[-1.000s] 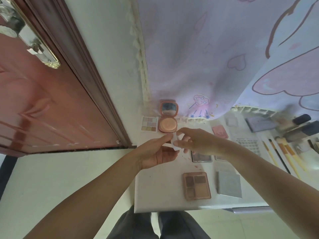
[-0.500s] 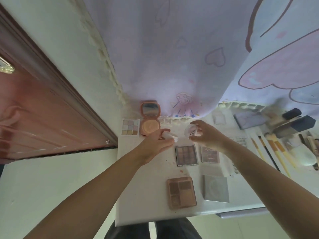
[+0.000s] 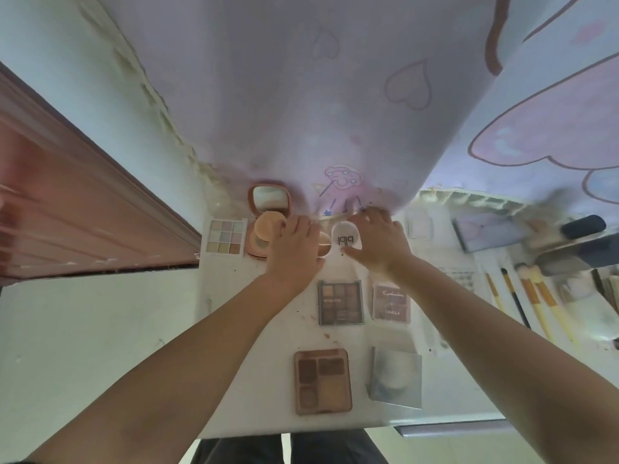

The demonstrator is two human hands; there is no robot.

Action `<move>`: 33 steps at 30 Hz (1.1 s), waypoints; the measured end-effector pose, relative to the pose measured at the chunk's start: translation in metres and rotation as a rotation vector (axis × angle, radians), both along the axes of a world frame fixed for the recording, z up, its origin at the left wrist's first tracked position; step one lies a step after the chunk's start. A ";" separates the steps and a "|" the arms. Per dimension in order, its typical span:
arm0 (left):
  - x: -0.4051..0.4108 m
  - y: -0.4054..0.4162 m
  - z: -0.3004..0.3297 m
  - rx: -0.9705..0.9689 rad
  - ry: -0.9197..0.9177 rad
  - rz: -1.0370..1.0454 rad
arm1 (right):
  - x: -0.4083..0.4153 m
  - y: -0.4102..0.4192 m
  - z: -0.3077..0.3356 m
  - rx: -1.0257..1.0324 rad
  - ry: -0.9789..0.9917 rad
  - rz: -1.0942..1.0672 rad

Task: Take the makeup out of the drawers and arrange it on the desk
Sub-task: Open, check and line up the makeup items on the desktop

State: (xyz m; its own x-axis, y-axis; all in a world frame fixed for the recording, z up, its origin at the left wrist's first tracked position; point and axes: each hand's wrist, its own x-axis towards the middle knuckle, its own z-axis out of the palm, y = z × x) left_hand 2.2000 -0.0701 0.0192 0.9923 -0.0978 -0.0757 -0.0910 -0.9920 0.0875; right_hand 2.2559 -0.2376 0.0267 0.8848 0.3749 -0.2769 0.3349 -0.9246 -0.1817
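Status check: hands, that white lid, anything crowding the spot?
Right hand grips white lid. Left hand covers the peach base; grip hidden. Open compact close on the left, curtain hem just behind.

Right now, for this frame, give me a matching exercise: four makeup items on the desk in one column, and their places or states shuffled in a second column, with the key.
Items
1. pastel palette
2. mirror compact
3. white lid
4. silver case

Places or states
A. held by the right hand
B. near edge of the desk, right of the brown palette
C. far left corner, by the door
D. open, propped up at the back

Pairs: 1-C, 2-D, 3-A, 4-B
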 end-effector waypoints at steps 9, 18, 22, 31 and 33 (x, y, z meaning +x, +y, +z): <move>-0.011 -0.001 0.018 -0.019 0.053 0.066 | -0.035 -0.016 0.029 0.116 -0.027 0.146; -0.100 -0.002 0.006 -0.295 0.271 -0.006 | -0.103 -0.012 0.013 -0.064 0.019 0.487; -0.102 -0.002 0.016 -0.705 0.335 0.250 | -0.100 0.004 0.022 0.011 0.040 0.445; -0.118 0.065 0.062 -2.176 0.902 0.734 | -0.114 0.071 0.072 0.602 0.233 0.210; -0.122 0.074 0.064 -2.275 0.852 0.765 | -0.114 0.082 0.076 0.614 0.244 0.212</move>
State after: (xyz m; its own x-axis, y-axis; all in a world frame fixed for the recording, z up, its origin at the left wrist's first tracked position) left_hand 2.0778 0.0043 0.0830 0.7186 -0.3659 -0.5914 0.6249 0.7128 0.3183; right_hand 2.1415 -0.1552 0.1030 0.7146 0.6851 -0.1412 0.3795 -0.5492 -0.7446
